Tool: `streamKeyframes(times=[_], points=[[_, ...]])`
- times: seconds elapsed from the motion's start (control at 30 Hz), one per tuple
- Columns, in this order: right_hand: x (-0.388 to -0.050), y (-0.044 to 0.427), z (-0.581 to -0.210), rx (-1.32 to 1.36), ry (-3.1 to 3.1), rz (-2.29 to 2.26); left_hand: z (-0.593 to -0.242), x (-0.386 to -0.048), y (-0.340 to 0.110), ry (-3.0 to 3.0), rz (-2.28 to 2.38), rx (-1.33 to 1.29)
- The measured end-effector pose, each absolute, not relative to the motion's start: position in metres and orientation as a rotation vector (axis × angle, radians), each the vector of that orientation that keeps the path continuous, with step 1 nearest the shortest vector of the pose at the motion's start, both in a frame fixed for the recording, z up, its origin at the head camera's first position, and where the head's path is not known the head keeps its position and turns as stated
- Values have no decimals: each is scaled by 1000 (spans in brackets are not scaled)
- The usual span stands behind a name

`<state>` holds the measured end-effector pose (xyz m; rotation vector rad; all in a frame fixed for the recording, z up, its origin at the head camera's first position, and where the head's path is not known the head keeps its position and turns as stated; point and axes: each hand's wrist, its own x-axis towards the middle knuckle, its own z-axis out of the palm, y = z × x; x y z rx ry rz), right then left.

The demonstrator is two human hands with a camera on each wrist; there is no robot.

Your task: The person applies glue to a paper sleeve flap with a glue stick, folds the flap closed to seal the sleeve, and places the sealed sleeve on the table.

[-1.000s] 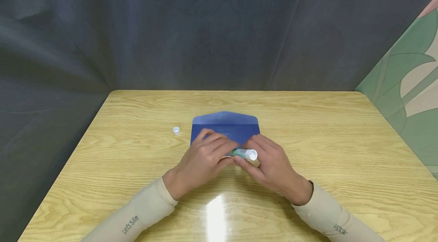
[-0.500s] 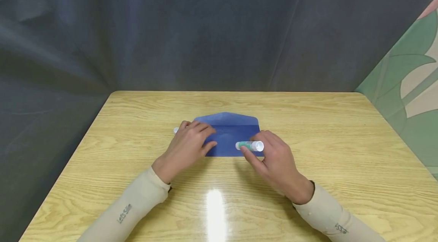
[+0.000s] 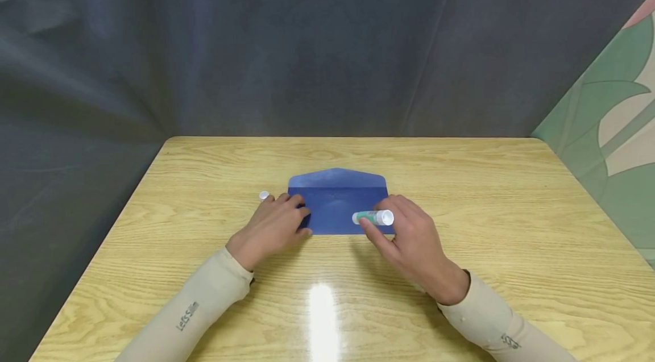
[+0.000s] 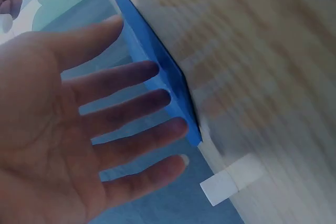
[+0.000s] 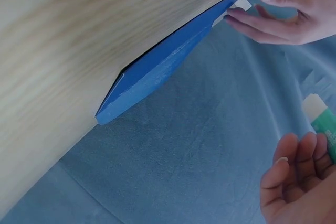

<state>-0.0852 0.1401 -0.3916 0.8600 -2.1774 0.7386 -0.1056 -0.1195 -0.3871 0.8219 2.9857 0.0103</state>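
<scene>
A blue envelope lies on the table with its pointed flap unfolded away from me. My left hand is over the envelope's left end, fingers apart and holding nothing; in the left wrist view the fingertips come close to or touch the paper. Above the envelope's right side, my right hand grips a white and green glue stick, its white round end facing me. In the right wrist view, only part of the glue stick shows beside curled fingers.
A small white cap stands on the wooden table just beyond my left hand. Dark cloth hangs behind the table and along its left. Leaf-patterned fabric is at the right.
My left hand has moved left, away from the glue stick, and down onto the envelope's left end. The right hand rose slightly with the glue stick, then stayed still.
</scene>
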Motion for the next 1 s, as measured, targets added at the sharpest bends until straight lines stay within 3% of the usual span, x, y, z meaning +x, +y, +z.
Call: streamKeyframes(times=[0.43,0.77,1.0], points=[[-91,133,-385,855,-2281,660,-390,-101,-114,2890,-39,804],[-123,99,-366,730,-2577,645,-387,-101,-112,2878,19,803],[-143,72,-367,801,-2722,624,-387,-101,-114,2823,5,747]])
